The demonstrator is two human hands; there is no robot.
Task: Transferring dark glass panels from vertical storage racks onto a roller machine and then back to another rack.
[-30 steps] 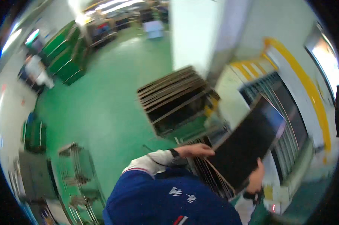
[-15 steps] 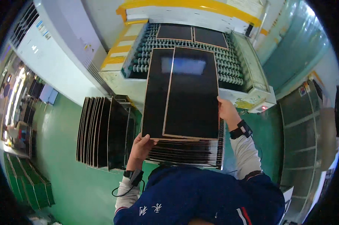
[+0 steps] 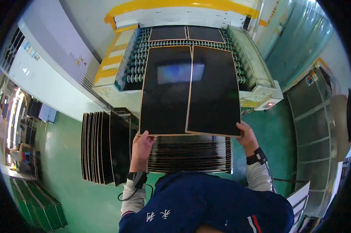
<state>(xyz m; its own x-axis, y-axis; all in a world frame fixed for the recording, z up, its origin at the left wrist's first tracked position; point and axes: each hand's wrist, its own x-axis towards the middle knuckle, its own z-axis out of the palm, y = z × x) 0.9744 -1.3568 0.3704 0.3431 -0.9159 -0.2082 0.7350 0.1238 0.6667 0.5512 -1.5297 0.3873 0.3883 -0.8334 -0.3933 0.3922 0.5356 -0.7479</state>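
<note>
The lower stack of panels (image 3: 189,154) is partly hidden beneath two black panels (image 3: 191,91), which are held flat, side by side, over the near end of the roller conveyor (image 3: 138,64). The left hand (image 3: 141,144) is clamped on the left panel's near corner, the right hand (image 3: 247,134) on the right one's. Most fingers are hidden underneath.

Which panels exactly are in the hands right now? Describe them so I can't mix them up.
Start at the roller conveyor with yellow trim. The two glossy black panels lie flat, side by side, over its near end, left hand and right hand gripping their near corners. Other panels lie stacked below or stand racked on edge.
</note>
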